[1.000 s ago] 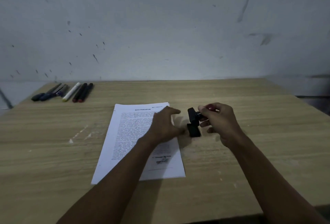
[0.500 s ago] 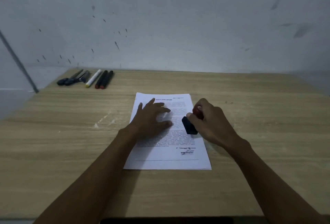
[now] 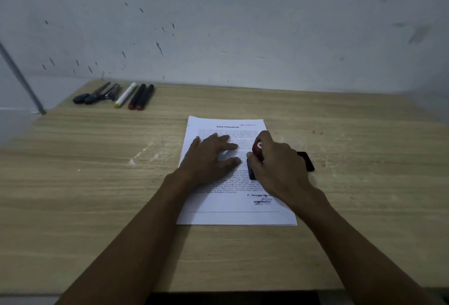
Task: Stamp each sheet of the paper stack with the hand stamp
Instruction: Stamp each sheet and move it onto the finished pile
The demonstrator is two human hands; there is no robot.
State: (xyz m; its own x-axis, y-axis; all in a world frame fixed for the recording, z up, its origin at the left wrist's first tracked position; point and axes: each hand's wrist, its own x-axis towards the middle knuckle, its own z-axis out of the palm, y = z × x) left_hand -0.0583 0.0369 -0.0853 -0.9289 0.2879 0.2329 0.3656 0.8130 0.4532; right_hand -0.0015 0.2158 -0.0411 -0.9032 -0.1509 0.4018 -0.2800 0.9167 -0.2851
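A white paper stack [image 3: 233, 207] with printed text lies at the middle of the wooden table [image 3: 97, 195]. My left hand [image 3: 209, 159] lies flat on the top sheet with its fingers spread. My right hand [image 3: 277, 168] grips the hand stamp [image 3: 255, 156], a black block with a red knob, over the sheet's right side. The stamp's base is near or on the paper; contact is hidden by my fingers. A small black piece [image 3: 306, 161], perhaps the stamp's cap or pad, lies on the table just right of my right hand.
Several pens and markers [image 3: 116, 95] lie in a row at the table's far left corner. A grey wall [image 3: 243, 25] stands directly behind the table. The near table edge [image 3: 233, 291] runs along the bottom of the view.
My right hand carried the stamp from beside the paper onto its right side. My left hand went from the sheet's right edge to lying flat on its middle. The view shifted left.
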